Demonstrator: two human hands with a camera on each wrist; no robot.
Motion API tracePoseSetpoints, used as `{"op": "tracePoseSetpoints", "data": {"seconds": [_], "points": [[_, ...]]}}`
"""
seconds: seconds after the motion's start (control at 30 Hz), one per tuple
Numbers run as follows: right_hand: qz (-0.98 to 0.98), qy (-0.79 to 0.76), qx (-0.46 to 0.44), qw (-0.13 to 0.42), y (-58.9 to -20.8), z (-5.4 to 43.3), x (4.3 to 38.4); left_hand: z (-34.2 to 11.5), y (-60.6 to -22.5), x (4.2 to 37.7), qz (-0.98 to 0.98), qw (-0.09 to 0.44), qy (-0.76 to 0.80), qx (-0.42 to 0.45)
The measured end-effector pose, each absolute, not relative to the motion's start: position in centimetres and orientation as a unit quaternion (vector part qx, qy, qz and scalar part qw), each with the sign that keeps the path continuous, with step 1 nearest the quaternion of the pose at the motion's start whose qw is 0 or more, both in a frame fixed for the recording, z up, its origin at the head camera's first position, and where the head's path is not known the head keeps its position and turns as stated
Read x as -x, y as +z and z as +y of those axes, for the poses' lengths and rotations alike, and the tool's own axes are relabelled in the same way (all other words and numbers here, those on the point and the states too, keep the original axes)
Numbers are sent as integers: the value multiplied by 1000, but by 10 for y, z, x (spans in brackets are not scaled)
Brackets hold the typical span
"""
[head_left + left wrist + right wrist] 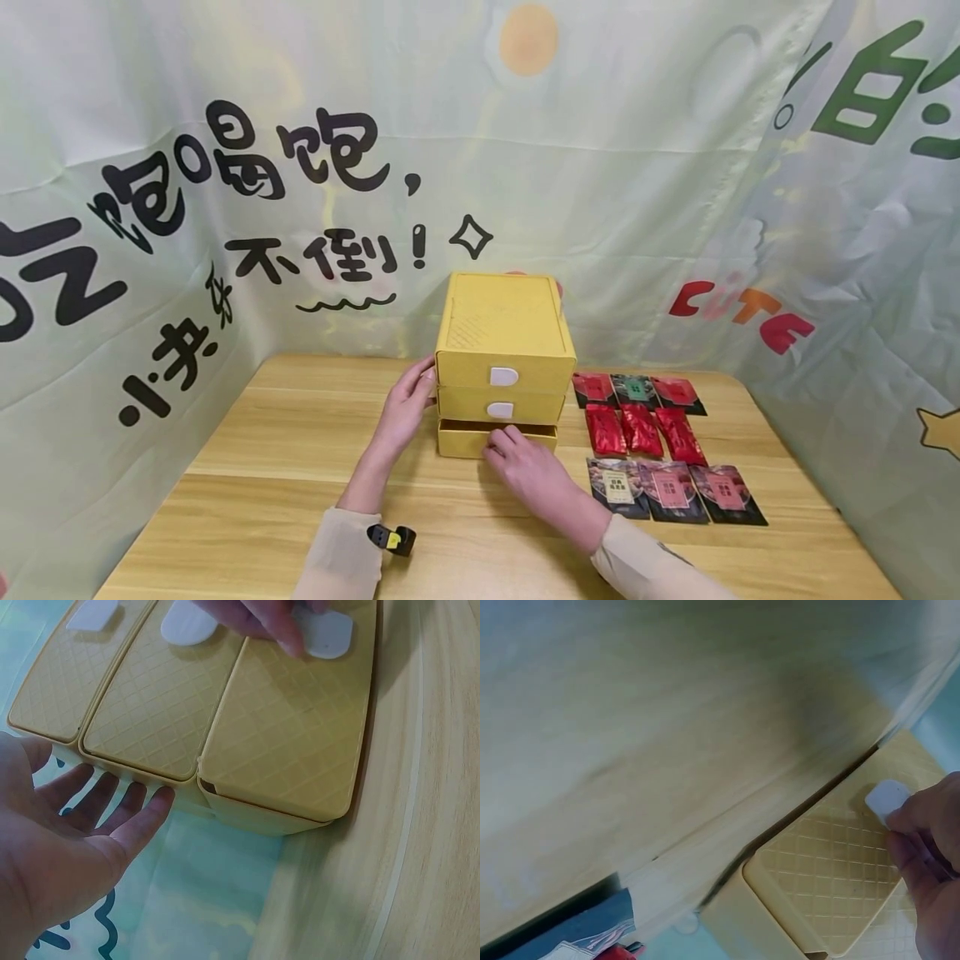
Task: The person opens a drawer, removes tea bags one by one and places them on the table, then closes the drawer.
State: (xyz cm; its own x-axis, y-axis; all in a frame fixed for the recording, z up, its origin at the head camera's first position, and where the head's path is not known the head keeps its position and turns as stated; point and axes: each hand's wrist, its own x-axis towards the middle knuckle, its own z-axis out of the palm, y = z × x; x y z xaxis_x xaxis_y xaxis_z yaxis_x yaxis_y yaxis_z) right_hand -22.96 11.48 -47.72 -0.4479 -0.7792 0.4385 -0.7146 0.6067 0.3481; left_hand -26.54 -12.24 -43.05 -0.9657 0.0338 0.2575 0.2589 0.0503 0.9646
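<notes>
A yellow three-drawer box [504, 312] stands at the back of the table, its drawer fronts facing me. The bottom drawer [459, 442] sticks out a little, leaving a dark gap along its top edge. My right hand [536, 475] is at this drawer's front, pinching its white pull tab [889, 799] between thumb and finger. Against the left side of the box rests my left hand [405, 408], its fingertips [159, 796] extended along the side edge next to the upper two drawers. Those two drawers are closed, each with a white tab [503, 377]. The inside of the bottom drawer is mostly hidden.
Right of the box lie three rows of packets: flat sachets [637, 390] at the back, shiny red packets [642, 431] in the middle, and larger sachets [672, 492] in front. A printed cloth curtain [600, 208] hangs behind the wooden table [277, 467].
</notes>
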Motion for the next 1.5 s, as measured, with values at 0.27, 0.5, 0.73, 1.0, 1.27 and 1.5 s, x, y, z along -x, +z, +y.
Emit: {"op": "tracePoseSetpoints", "data": {"seconds": [0.27,0.5,0.73,1.0,1.27,1.5], "points": [[-856,-45,-427,287,-478,115,234,-122,-432,267,-720,79,-682,100],[-864,-27,-418,279,-480,115,237,-122,-431,268,-719,83,-683,101],[-864,32,-418,279,-479,118,234,-123,-431,267,-717,84,-685,99],[-864,58,-418,274,-473,119,229,-123,-431,266,-717,85,-685,99],[-863,52,-423,273,-470,120,227,-122,-433,264,-712,84,-690,98],[-862,98,-423,261,-458,122,230,-127,-434,261,-726,83,-676,92]]}}
